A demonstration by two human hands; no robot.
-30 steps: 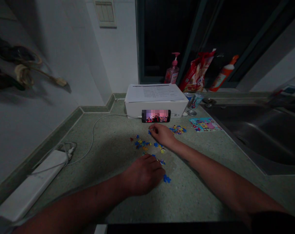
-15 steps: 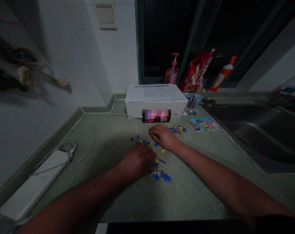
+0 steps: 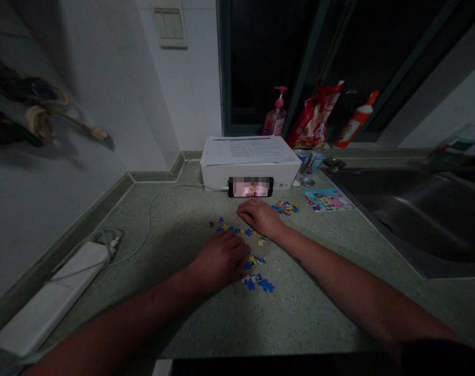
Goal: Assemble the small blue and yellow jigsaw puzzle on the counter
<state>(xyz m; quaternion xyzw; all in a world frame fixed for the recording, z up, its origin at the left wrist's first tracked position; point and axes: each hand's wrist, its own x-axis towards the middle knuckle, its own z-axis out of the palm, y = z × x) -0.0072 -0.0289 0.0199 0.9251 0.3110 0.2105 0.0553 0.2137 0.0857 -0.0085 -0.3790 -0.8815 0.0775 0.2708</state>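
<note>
Saw the left hand point(image 3: 223, 257) back uppermost over the desk point(image 3: 292, 318), fingers bent downward with tips hidden; could not tell if apart, together or clamped on a piece. Saw the right hand point(image 3: 262, 216) between 1 and 2 o'clock from the left one, fingers curved and lying side by side, tips toward 9 o'clock; could not tell about any grip beneath.

Found loose jigsaw pieces point(image 3: 231, 228) between the two hands, at 12 to 1 o'clock from the left and close to its knuckles. Noted a small yellow piece point(image 3: 261, 242) at 6 o'clock from the right hand, multicoloured pieces point(image 3: 257, 259) at 3 o'clock just beside the left, and a mostly blue cluster point(image 3: 265, 285) at 4 o'clock from it. Found a jigsaw pile point(image 3: 287, 208) just beside the right hand, between 2 and 3 o'clock, with a cartoon-printed card point(image 3: 329, 200) farther out that way.

Saw a smartphone point(image 3: 251, 188) at 11 o'clock from the right hand, standing on its long edge before a white box point(image 3: 216, 175), with a white cable point(image 3: 149, 209) at its left end. Noted a metal sink point(image 3: 409, 209) well apart at 3 o'clock.
</note>
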